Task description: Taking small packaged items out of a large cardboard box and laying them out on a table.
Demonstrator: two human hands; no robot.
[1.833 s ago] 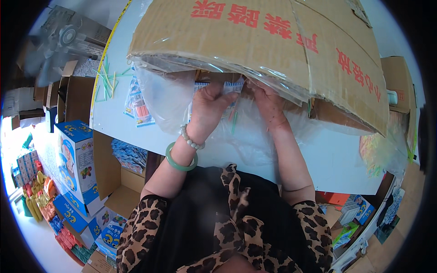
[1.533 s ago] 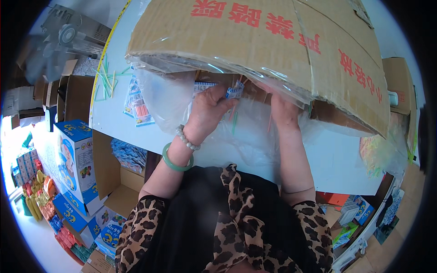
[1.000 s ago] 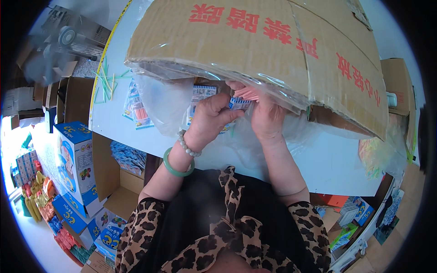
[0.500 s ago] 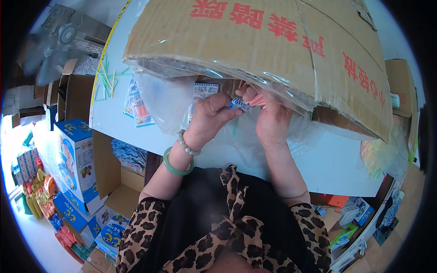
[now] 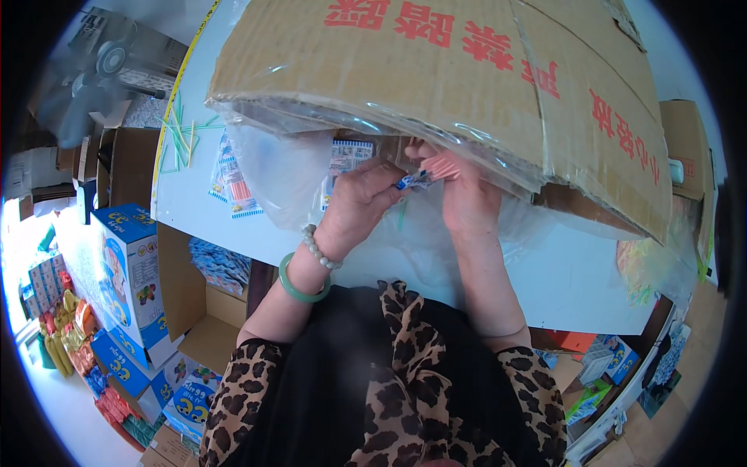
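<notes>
My left hand [image 5: 354, 202] is closed, pinching the edge of a small blue-and-white plastic packet [image 5: 414, 181] between thumb and fingers. In my right hand [image 5: 471, 198] is a bundle of thin pink sticks [image 5: 441, 166], its fingers curled round them. The near ends of the sticks meet the packet; whether they are inside it I cannot tell. Both hands are at the mouth of a large tipped cardboard box [image 5: 373, 70], under its edge. A clear plastic liner [image 5: 284, 167] spills out of the box around them, and part of my right hand's fingers is hidden.
Printed packets with pink contents [image 5: 236, 187] lie on the white table [image 5: 268, 233] at left, near loose green straws [image 5: 184, 138]. Another printed packet [image 5: 348, 158] is behind my left hand. An open carton of packets [image 5: 219, 266] stands below the table edge. A fan [image 5: 111, 58] is far left.
The small packet has turned and looks more crumpled, showing less of its printed face. More of the pink bundle shows, and my right hand has shifted slightly right.
</notes>
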